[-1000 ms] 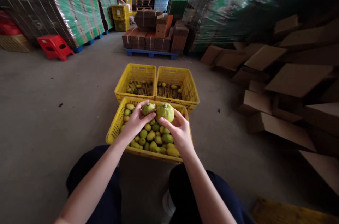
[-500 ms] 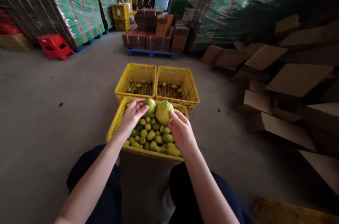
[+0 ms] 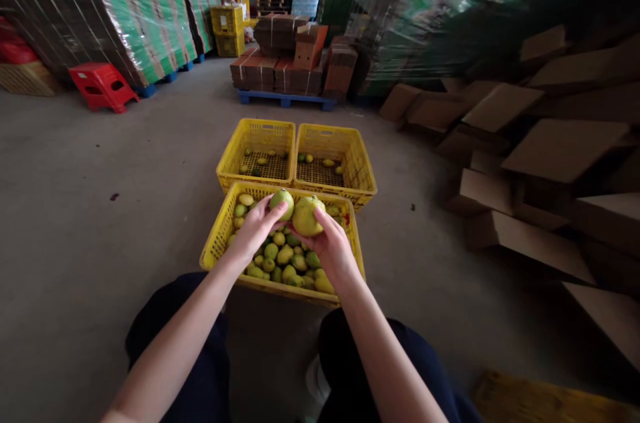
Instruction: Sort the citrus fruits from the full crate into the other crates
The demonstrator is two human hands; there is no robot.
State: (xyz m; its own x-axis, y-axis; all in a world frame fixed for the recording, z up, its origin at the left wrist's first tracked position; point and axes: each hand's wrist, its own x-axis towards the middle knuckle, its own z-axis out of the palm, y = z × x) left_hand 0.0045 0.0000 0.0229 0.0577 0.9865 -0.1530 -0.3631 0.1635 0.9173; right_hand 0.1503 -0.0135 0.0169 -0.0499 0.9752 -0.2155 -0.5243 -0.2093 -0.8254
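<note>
My left hand (image 3: 257, 226) is closed around a green lemon (image 3: 283, 204), thumb laid over its side. Just beside it, my right hand (image 3: 330, 241) grips a larger, yellower lemon (image 3: 307, 216) with a bumpy top. The two fruits are nearly touching, held above a yellow plastic crate (image 3: 213, 243). Many green and yellow lemons (image 3: 285, 255) fill the crate below my hands; my hands and forearms hide part of them.
Two more yellow crates, a left one (image 3: 230, 146) and a right one (image 3: 365, 160), stand behind with several lemons in each. Cardboard boxes (image 3: 530, 236) are heaped at right. A red stool (image 3: 103, 86) stands left, and a blue pallet (image 3: 285, 101) bears stacked cartons.
My hands have come slightly closer together, with the right one moving left and turning its lemon a little. Both fruits stay held, and more lemons show at the crate's left side.
</note>
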